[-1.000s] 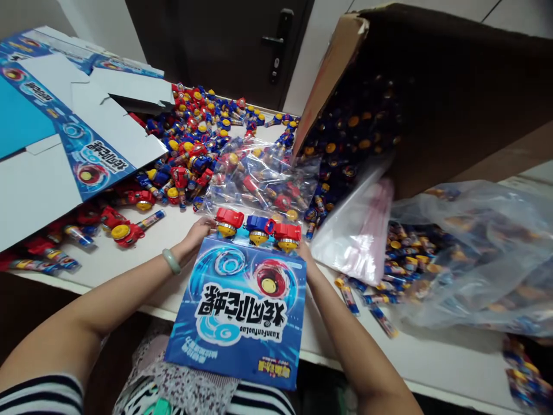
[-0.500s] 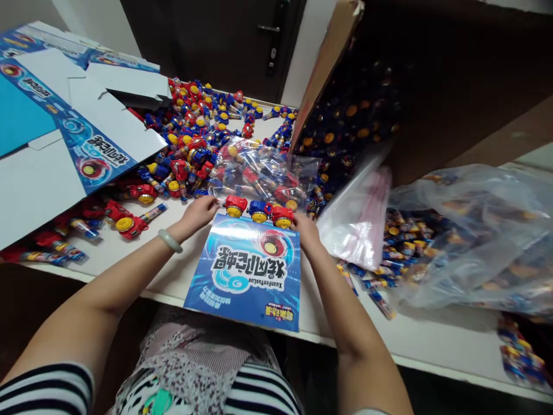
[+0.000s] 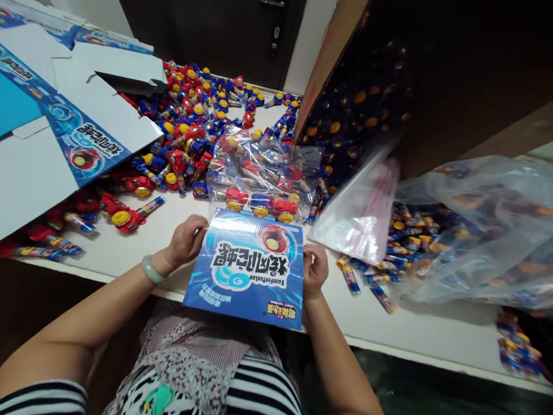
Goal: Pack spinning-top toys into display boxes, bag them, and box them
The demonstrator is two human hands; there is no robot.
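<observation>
A blue printed card pack (image 3: 250, 268) lies at the table's near edge, with three red and blue spinner toys (image 3: 259, 204) sticking out of its far end. My left hand (image 3: 186, 239) grips the pack's left edge, fingers curled round it. My right hand (image 3: 314, 270) pinches its right edge, fingers closed. A green bangle sits on my left wrist.
A heap of loose red, blue and yellow toys (image 3: 194, 127) covers the far table. A clear bag of toys (image 3: 263, 164) lies behind the pack. Flat blue-and-white cartons (image 3: 64, 132) lie left. A tipped cardboard box (image 3: 389, 86) and plastic bags (image 3: 470, 230) stand right.
Both hands slid back from the pack's far corners to its side edges, nearer me. The pack moved slightly toward me, and the view dipped.
</observation>
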